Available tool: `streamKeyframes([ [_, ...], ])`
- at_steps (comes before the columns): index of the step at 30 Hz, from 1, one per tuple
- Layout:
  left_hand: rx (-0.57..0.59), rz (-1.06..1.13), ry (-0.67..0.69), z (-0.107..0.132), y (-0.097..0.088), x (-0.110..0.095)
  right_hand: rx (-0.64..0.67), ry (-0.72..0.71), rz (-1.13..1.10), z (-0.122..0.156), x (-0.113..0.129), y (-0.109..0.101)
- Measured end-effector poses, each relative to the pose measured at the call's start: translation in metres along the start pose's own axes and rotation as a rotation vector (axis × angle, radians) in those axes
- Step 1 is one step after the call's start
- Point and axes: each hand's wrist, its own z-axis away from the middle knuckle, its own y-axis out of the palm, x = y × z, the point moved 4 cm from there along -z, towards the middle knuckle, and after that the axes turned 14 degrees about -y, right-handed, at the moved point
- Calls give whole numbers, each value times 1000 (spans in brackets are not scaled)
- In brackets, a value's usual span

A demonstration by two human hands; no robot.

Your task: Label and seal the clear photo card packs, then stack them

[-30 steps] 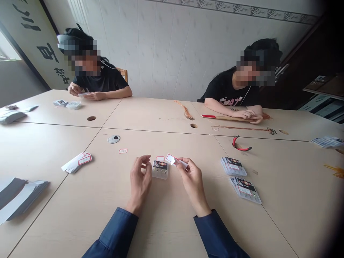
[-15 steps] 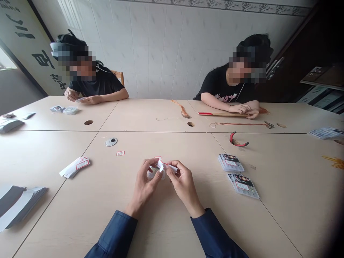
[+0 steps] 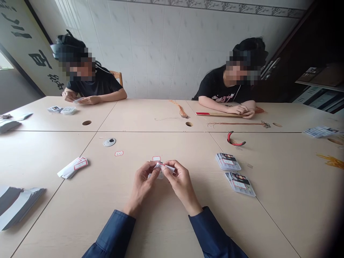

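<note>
Near the middle of the table, my left hand [image 3: 143, 179] and my right hand [image 3: 180, 182] meet, thumbs and fingers pinched on a small folded white paper strip [image 3: 170, 168] with a red edge. Its left end is mostly covered by my fingers. Partly hidden behind and below my fingertips is a small clear plastic case [image 3: 160, 176]. Just beyond my fingers a red-bordered white label [image 3: 156, 158] shows. Another red-bordered label [image 3: 119, 153] lies farther left on the tabletop.
Right are two stacks of clear cases with printed cards [image 3: 228, 161] [image 3: 240, 183] and red-handled pliers [image 3: 235, 139]. Left lie label strips [image 3: 73, 167] and a paper stack [image 3: 23, 204]. Two co-workers sit opposite, near orange cords [image 3: 182, 111] and a red-tipped stick [image 3: 215, 114].
My thumbs have come closer together, and the paper strip between them looks flatter and less raised. The whole view has shifted slightly.
</note>
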Motion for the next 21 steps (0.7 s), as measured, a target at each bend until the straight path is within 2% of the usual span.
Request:
streamKeyframes([
  [11, 3, 186, -54, -1, -1, 3, -7, -6, -58, 0, -1, 2],
  [21, 49, 189, -66, -1, 0, 2, 6, -79, -18, 2, 4, 1],
])
